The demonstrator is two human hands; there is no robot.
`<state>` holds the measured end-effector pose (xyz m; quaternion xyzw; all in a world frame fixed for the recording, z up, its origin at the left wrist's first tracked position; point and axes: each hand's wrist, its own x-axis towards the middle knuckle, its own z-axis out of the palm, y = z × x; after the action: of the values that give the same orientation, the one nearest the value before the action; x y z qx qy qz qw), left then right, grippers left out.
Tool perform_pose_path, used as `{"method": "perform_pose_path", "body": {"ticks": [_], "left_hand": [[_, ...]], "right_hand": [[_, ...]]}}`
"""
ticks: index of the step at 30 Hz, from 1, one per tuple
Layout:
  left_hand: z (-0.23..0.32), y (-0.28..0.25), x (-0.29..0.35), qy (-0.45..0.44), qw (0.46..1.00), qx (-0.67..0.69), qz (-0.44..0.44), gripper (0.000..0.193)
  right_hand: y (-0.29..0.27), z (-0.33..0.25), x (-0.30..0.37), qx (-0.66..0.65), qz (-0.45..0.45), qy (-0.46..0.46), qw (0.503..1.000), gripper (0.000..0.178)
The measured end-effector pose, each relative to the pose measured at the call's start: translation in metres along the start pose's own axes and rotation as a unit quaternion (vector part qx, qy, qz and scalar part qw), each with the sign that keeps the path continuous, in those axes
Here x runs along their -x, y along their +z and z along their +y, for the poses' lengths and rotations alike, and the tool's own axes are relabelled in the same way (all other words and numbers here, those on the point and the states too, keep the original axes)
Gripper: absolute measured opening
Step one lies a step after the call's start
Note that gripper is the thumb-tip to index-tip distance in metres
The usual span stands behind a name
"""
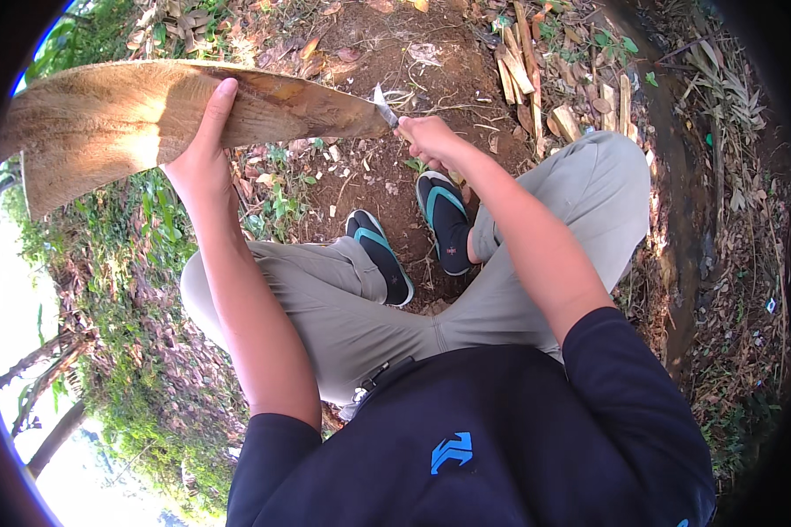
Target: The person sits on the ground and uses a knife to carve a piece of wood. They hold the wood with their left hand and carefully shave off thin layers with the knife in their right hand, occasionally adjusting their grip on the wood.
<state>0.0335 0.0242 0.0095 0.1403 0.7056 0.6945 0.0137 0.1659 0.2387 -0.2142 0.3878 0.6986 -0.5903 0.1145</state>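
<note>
Plausibly, the sandalled feet (451, 233) could be struck if the knife (383, 105) were let slip off the right end of the wooden board (290, 110); a twist of the board could also be caused by its long left part, steadied, as far as can be seen, by one hand only; the right forearm (527, 228) is slanted forward and inward, and the knife's handle is grasped by the curled fingers of the right hand (429, 140), its blade pointed far; whether wood is being cut cannot be told; to the left, the board's near edge is gripped by the left hand (200, 151), its thumb laid up across the face; the board is held aloft beyond the feet, with split wood (515, 68) lying far right.
</note>
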Motion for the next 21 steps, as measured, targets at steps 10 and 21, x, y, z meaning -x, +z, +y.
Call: {"method": "perform_pose_path", "body": {"ticks": [10, 21], "left_hand": [[0.004, 0.008, 0.005, 0.042, 0.999, 0.013, 0.017, 0.051], [0.004, 0.006, 0.005, 0.008, 0.999, 0.021, 0.025, 0.044]], "right_hand": [[0.013, -0.036, 0.048, 0.321, 0.179, -0.181, 0.912, 0.031], [-0.009, -0.012, 0.002, -0.056, -0.047, 0.085, 0.994, 0.04]]}}
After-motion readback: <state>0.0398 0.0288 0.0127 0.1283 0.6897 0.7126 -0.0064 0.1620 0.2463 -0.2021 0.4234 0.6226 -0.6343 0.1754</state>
